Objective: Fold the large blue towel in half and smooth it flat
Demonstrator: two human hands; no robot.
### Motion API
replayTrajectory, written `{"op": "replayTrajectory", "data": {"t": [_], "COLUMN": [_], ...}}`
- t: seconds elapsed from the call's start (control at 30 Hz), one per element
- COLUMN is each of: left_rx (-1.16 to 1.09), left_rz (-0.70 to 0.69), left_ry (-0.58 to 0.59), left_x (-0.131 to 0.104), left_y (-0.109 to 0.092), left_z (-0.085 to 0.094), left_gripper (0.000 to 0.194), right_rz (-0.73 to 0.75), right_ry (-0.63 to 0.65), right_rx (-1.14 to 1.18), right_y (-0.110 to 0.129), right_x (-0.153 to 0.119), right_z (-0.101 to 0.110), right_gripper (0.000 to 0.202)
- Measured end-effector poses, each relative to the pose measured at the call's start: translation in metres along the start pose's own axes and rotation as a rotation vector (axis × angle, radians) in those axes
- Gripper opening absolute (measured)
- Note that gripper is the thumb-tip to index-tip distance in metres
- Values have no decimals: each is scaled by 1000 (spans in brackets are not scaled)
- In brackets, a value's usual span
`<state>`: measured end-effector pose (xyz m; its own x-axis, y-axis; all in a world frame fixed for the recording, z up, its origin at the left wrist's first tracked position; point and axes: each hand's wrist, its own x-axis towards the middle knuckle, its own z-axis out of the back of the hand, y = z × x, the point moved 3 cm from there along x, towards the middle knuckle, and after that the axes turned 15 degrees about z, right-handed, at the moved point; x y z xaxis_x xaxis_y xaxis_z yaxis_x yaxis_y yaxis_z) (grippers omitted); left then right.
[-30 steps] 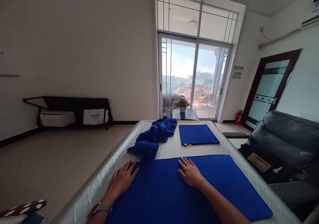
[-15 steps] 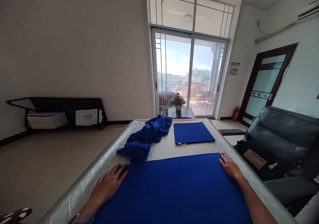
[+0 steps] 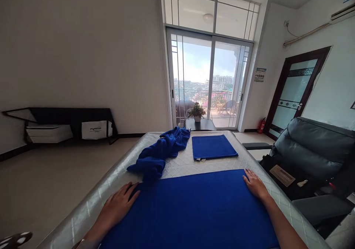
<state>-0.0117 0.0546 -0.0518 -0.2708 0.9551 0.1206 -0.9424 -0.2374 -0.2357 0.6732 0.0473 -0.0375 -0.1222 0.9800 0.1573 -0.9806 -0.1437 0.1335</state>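
A large blue cloth [image 3: 191, 208] lies spread flat on the pale quilted mattress [image 3: 180, 167] in front of me. My left hand [image 3: 119, 201] rests at its far left corner, fingers stretched out and palm down. On the far right corner lies my right hand [image 3: 254, 182], also flat with the fingers extended. Neither hand grips anything. Beyond the spread cloth, a crumpled blue cloth [image 3: 163, 151] sits in a loose heap at the left, touching or nearly touching the far edge. To its right is a neatly folded blue cloth [image 3: 214, 146] with a small white tag.
A dark armchair [image 3: 318, 149] holding a brown board [image 3: 282, 175] stands close on the right. Past the mattress is a small table with a potted plant [image 3: 196, 111] before glass sliding doors [image 3: 194, 71]. A black rack [image 3: 74, 118] with white boxes stands along the left wall.
The view has shifted very slightly, and everything sits a little further left in it. Both hands stay flat on the cloth, and the cloths look unchanged.
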Motion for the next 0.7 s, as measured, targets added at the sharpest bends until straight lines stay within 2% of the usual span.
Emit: {"op": "replayTrajectory", "data": {"t": [0.17, 0.33, 0.43, 0.5, 0.57, 0.7], "left_rx": [7, -18, -26, -11, 2, -16], "left_rz": [11, 29, 30, 25, 26, 28], "left_ry": [17, 43, 55, 71, 87, 82], "left_x": [-6, -12, -15, -17, -19, -21], "left_y": [-8, -13, -16, -19, -21, -22], "left_z": [9, 18, 22, 25, 28, 31], "left_gripper": [64, 64, 64, 65, 67, 66], "right_rz": [-8, -65, -70, -7, 97, 364], "right_ry": [1, 56, 44, 23, 12, 19], "right_rx": [-49, -178, -242, -240, -191, 22], "right_y": [6, 14, 30, 55, 95, 205], "right_x": [-2, -7, -7, -5, 0, 10], "right_z": [5, 18, 29, 35, 39, 35], "right_gripper": [67, 61, 60, 59, 58, 55]}}
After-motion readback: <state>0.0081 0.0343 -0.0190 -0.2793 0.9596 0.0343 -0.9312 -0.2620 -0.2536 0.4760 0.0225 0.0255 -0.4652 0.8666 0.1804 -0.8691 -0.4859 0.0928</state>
